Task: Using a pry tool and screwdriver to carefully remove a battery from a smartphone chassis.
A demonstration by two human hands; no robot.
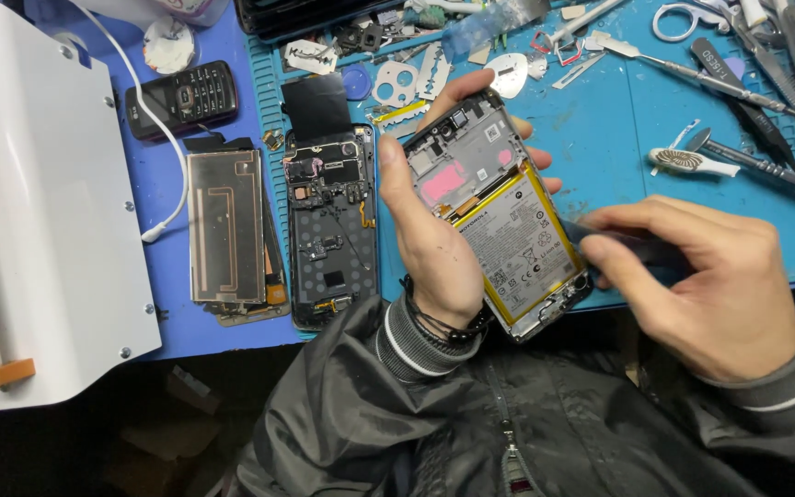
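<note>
Two hands: left hand [434, 244] gripping opened phone [499, 213] diagonally, camera end up-left; right hand [706, 281] pinching dark tool [632, 247]

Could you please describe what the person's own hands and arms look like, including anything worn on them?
Both hands are bare, without gloves or rings in view. The left hand has dark beaded and corded bracelets around the wrist. Both arms are in a dark, shiny, creased jacket with a front zip; its ribbed knit cuffs are grey with pale stripes, also visible behind the right hand.

opened phone [499, 212]: glossy yellow-edged battery, metal frame; blue mat [618, 138] matt rubbery, scuffed.
</note>
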